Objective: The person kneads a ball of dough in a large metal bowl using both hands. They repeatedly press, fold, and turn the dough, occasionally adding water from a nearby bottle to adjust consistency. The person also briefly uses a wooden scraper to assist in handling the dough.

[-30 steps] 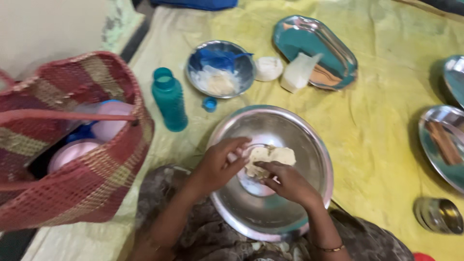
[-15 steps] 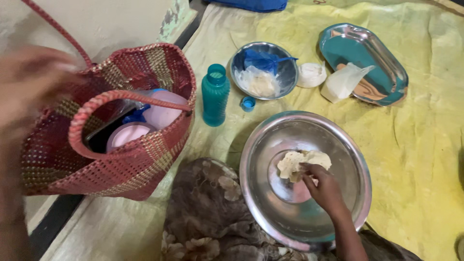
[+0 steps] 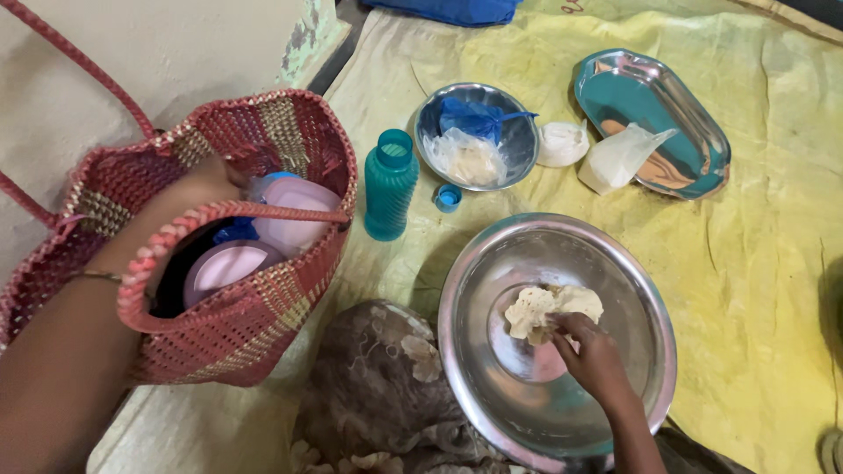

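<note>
My right hand (image 3: 593, 358) rests in a large steel bowl (image 3: 492, 369), fingertips pinching the edge of a pale lump of dough (image 3: 546, 309). My left hand (image 3: 195, 195) reaches down inside a red woven basket (image 3: 237, 338). Its fingers are hidden behind the rim, near pink-lidded containers (image 3: 290, 211), so I cannot see whether they hold anything. A teal plastic bottle (image 3: 389, 186) stands uncapped just right of the basket, with its small blue cap (image 3: 448, 197) lying beside it.
A smaller steel bowl (image 3: 520, 133) holds a blue bag and a clear bag of flour. A white pouch (image 3: 562, 143) and a plastic bag (image 3: 619, 156) lie by an oval steel tray (image 3: 641, 92). Everything sits on a yellow cloth (image 3: 755, 263).
My left hand left the dough, swung left and went down into the basket. My right hand stays on the dough. The view shifted left.
</note>
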